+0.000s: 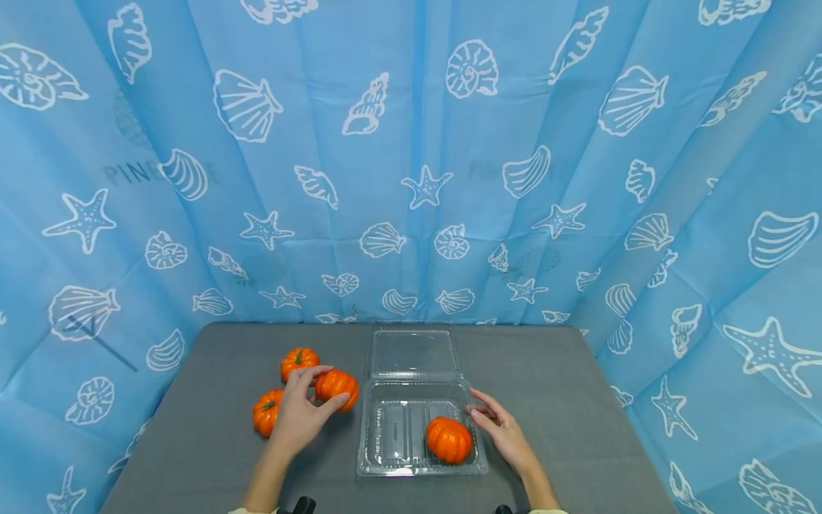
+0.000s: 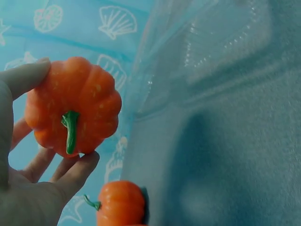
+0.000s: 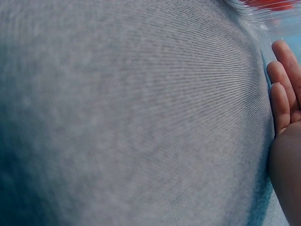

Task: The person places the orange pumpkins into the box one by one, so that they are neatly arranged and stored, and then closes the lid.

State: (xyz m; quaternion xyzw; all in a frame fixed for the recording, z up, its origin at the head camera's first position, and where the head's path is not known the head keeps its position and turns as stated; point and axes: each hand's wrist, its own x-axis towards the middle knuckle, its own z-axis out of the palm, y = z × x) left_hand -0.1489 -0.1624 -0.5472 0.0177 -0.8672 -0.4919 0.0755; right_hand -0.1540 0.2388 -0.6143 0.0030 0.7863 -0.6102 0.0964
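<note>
In the head view my left hand holds a small orange toy pumpkin between thumb and fingers, just left of a clear plastic clamshell box. The left wrist view shows the held pumpkin with its green stem, above the grey cloth. Another pumpkin sits inside the box, at its right front. At the box's right side is my right hand, fingertips at the rim. Its fingers look nearly straight in the right wrist view.
Two more pumpkins stand on the grey-covered table at left, one farther back and one nearer. The box's lid lies folded back behind it. A blue shell-patterned curtain hangs around the table.
</note>
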